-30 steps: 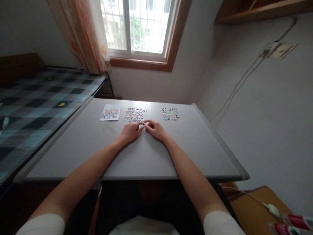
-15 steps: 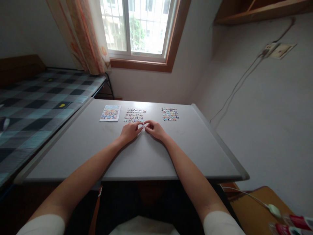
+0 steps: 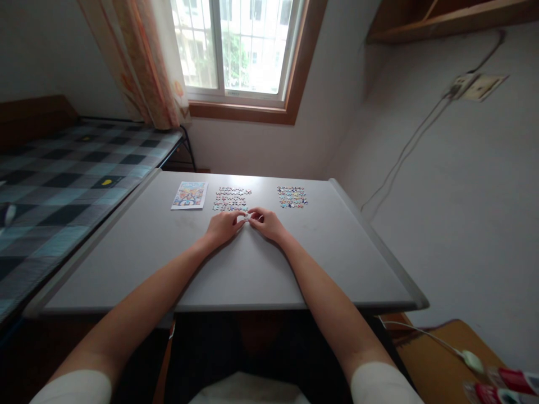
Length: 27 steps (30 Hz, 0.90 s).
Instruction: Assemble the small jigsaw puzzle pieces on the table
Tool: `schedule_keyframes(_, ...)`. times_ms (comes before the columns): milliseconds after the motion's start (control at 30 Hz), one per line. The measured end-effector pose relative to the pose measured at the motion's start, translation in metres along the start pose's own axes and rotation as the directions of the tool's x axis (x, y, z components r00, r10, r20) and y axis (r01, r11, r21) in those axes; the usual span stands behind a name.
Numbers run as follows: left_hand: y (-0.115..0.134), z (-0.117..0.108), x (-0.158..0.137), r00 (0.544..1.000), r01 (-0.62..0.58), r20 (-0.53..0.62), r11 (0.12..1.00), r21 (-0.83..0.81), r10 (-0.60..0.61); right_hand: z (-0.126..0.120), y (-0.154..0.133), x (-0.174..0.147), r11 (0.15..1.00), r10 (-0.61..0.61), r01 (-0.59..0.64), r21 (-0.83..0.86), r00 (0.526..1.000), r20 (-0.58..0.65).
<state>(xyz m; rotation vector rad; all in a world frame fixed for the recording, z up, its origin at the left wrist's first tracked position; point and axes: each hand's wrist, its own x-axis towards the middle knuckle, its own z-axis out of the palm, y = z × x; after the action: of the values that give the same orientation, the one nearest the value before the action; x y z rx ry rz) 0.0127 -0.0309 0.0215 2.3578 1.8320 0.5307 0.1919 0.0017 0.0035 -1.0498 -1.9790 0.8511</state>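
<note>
My left hand and my right hand meet near the middle of the table, fingertips pinched toward each other. Between them is a small puzzle piece, gripped from both sides; whether it is one piece or two joined I cannot tell. Just beyond my left hand lie rows of puzzle pieces. A second group of puzzle pieces is laid out in rows past my right hand. Left of these is a sheet with a colourful printed picture, lying flat.
The grey-white table has raised edges at its left and right sides. A bed with a checked cover stands at the left. Behind the table are a window and a curtain. A white cable runs low at the right.
The piece between my fingertips looks slightly turned. Both hands stay in nearly the same place, and the rows of pieces and the sheet have not moved.
</note>
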Motion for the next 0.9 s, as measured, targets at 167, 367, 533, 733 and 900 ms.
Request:
schedule_keyframes(167, -0.024, -0.027, 0.004, 0.997, 0.016, 0.076, 0.993, 0.114, -0.025, -0.001, -0.002, 0.000, 0.999, 0.007, -0.008, -0.043, 1.000, -0.022)
schedule_keyframes(367, -0.062, -0.050, 0.006, 0.972, 0.126, 0.176, 0.977, 0.170, -0.156, -0.001, -0.006, -0.002, 0.999, 0.020, -0.020, -0.045, 1.000, -0.004)
schedule_keyframes(533, -0.070, -0.050, 0.005, 0.970, 0.119, 0.191, 0.978, 0.172, -0.151, -0.001, -0.005, -0.001, 0.998, 0.012, -0.012, -0.058, 1.000, 0.003)
schedule_keyframes(733, -0.069, -0.051, 0.004, 0.969, 0.133, 0.184, 0.976, 0.172, -0.165, -0.001, -0.003, -0.001, 0.999, 0.006, -0.006, -0.049, 1.000, 0.001)
schedule_keyframes(900, -0.068, -0.053, 0.004, 0.968, 0.151, 0.173, 0.974, 0.167, -0.180, -0.002, -0.004, -0.001, 0.998, 0.006, -0.006, -0.059, 1.000, -0.003)
